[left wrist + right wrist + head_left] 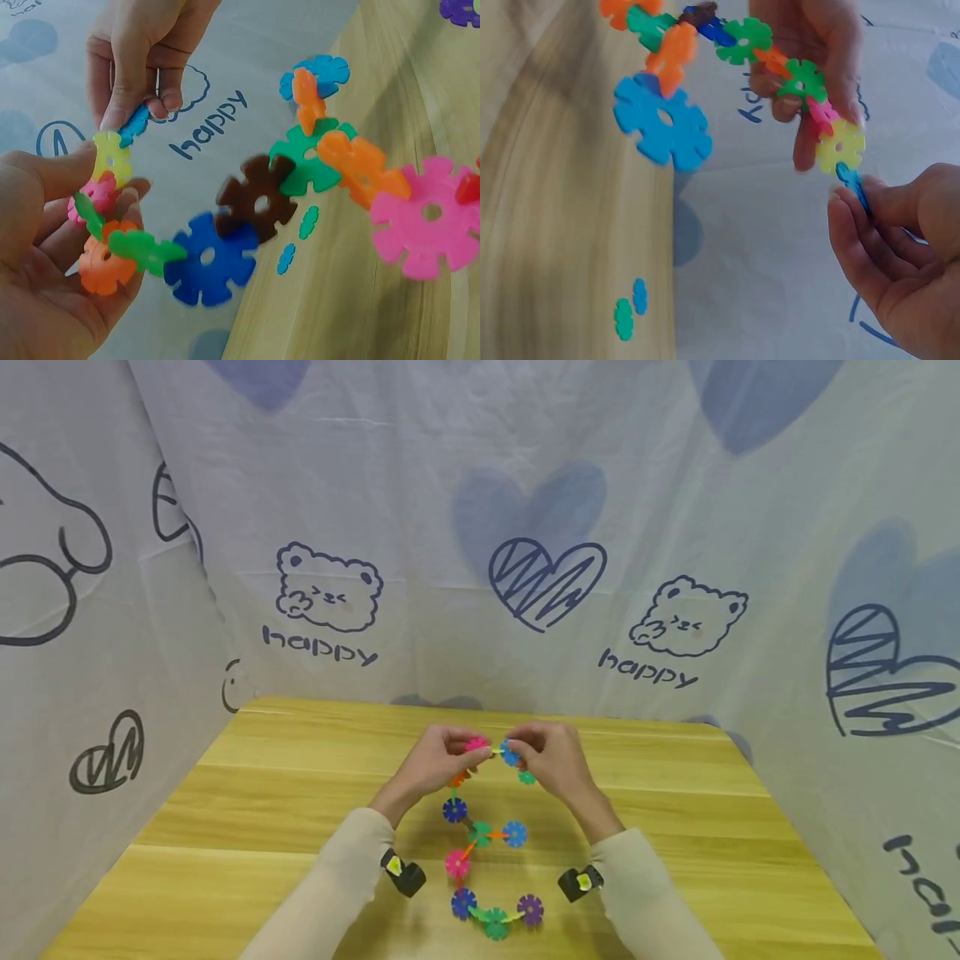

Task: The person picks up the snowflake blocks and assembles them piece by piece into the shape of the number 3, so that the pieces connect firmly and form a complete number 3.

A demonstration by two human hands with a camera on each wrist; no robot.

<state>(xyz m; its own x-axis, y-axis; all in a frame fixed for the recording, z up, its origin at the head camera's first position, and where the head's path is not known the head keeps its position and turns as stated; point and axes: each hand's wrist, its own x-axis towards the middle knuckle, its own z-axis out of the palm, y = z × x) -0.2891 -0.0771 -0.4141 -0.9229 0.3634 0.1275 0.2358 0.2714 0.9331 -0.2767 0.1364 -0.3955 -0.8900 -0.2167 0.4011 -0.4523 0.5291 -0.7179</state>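
My left hand (435, 762) holds the end of a chain of slotted plastic snowflake discs, its thumb and fingers around a pink snowflake disc (94, 196). A yellow snowflake disc (840, 147) joins the pink one edge to edge. My right hand (551, 760) pinches a blue snowflake disc (853, 186), which meets the yellow disc's rim; whether it is fully slotted in is hard to tell. From the left hand, the chain runs through orange, green, dark blue (454, 810) and brown (257, 199) discs to a green one (481, 834), where it branches.
One branch ends in a light blue disc (514, 834); the other curves through a pink disc (457, 863) toward a purple disc (530, 910). Loose green (624, 319) and blue (640, 296) discs lie on the wooden table (300, 777). A printed cloth (435, 635) hangs behind it.
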